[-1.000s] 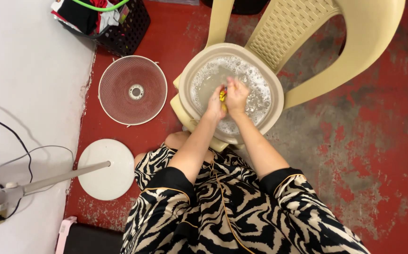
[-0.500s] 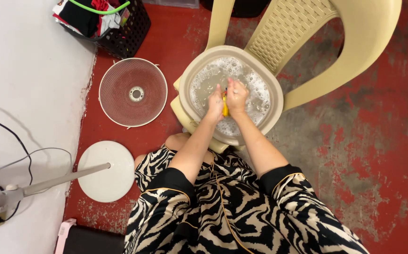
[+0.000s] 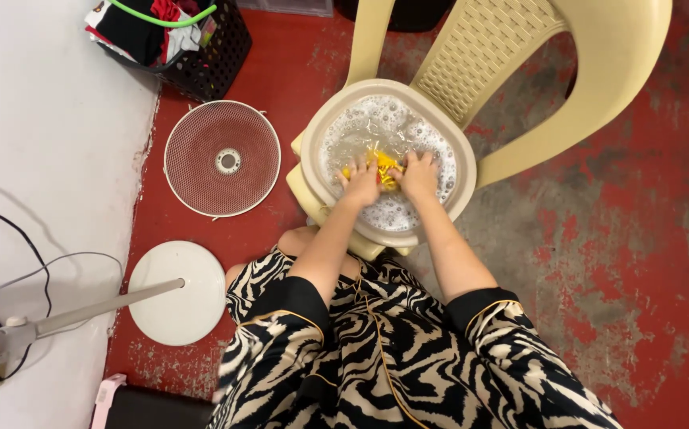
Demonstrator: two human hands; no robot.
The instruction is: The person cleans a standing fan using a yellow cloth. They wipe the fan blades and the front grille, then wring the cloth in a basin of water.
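The yellow cloth (image 3: 379, 167) lies in suds at the centre of the basin (image 3: 312, 151); your left hand (image 3: 360, 181) grips it from 8 o'clock; your right hand (image 3: 418, 175) clutches it from 4 o'clock; the basin rests on a chair (image 3: 519, 56); a fan grille (image 3: 222, 159) lies at 9 o'clock.

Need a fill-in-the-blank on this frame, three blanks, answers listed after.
1. Both hands, left hand and right hand, work a ____ cloth in soapy water.
2. The basin sits on the seat of a cream plastic ____.
3. The round fan grille lies flat on the ____ floor, beside the fan base.

Missing words: yellow; chair; red
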